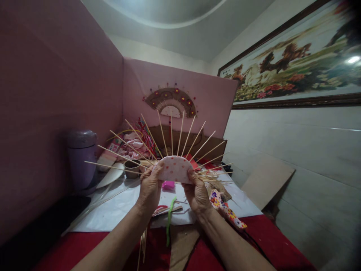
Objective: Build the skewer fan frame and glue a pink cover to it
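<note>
I hold up a half-round, dotted pink fan base with several thin wooden sticks fanning out of its curved top. My left hand pinches its left lower corner. At the right lower corner, my right hand grips it with thumb in front. Both hands are closed on the piece, above a white sheet on a red table.
A finished brown fan hangs on the pink board behind. A purple jar, a small brown cup, loose sticks, a pink scrap, a green strip and floral fabric lie around. Cardboard leans at right.
</note>
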The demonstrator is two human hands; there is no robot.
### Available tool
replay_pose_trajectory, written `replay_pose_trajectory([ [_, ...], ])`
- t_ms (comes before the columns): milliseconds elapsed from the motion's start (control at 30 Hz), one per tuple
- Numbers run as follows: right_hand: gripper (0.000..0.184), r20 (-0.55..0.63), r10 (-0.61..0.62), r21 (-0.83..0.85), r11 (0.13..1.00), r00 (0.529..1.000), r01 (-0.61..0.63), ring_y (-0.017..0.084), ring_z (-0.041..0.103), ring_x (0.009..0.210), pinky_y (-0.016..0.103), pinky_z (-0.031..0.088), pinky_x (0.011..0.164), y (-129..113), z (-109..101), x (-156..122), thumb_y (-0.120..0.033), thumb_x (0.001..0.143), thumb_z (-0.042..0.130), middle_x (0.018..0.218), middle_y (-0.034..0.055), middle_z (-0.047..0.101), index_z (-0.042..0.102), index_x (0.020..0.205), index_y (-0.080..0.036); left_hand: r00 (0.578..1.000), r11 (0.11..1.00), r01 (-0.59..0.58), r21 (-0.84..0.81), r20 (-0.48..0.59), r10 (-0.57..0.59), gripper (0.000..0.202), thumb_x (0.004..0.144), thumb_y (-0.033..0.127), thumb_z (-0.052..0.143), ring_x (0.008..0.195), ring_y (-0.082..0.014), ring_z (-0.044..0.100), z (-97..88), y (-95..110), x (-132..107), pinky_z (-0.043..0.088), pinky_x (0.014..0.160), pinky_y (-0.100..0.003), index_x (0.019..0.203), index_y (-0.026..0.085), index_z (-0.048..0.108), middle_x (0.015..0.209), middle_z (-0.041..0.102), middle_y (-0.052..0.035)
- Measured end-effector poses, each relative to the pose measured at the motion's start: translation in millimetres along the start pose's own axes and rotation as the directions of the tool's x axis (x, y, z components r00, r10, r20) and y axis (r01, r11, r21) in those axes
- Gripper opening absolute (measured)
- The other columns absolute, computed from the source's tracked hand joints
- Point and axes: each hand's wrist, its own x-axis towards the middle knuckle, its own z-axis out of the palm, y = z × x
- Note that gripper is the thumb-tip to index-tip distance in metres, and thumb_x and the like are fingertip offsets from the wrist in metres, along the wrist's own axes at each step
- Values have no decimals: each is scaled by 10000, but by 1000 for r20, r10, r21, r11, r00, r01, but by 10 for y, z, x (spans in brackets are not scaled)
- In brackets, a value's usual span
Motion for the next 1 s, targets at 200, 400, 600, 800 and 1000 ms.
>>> replay_pose_trajectory([
  [200,245,-4,-2,-14,1000,1000,2,173,643,762,309,534,704,-7,8,-4,-222,639,712,789,26,713,668,873,-165,1000,1000,14,-3,6,-14,155,608,212,723,621,-104,607,-1,3,-2,483,639,-217,736,129,697,687,689,-20],
  [400,241,2,4,-4,1000,1000,-4,175,642,775,314,532,711,-8,5,-1,-223,642,712,775,22,711,668,872,-167,1000,1000,10,1,5,-10,145,620,207,713,629,-113,613,10,10,-9,485,638,-228,735,121,696,687,688,-25],
  [600,238,21,-1,15,1000,1000,1,171,641,791,309,529,721,-8,14,-5,-201,650,704,786,13,711,665,884,-177,1000,1000,12,-11,-7,-12,162,599,202,731,629,-109,609,5,4,-4,487,627,-221,734,121,694,688,686,-24],
  [800,237,15,-3,26,1000,1000,3,169,642,783,308,528,721,-14,23,-9,-197,651,703,776,10,712,665,884,-179,1000,1000,15,-7,5,-15,135,628,197,711,642,-111,620,-1,7,-4,493,634,-211,742,127,697,700,694,-25],
  [1000,219,29,-3,12,1000,1000,3,161,640,772,298,524,721,-7,10,3,-212,653,706,789,15,712,669,865,-173,1000,1000,13,-1,11,-13,147,625,208,715,638,-112,617,-5,2,-1,493,625,-215,743,123,695,703,695,-27],
])
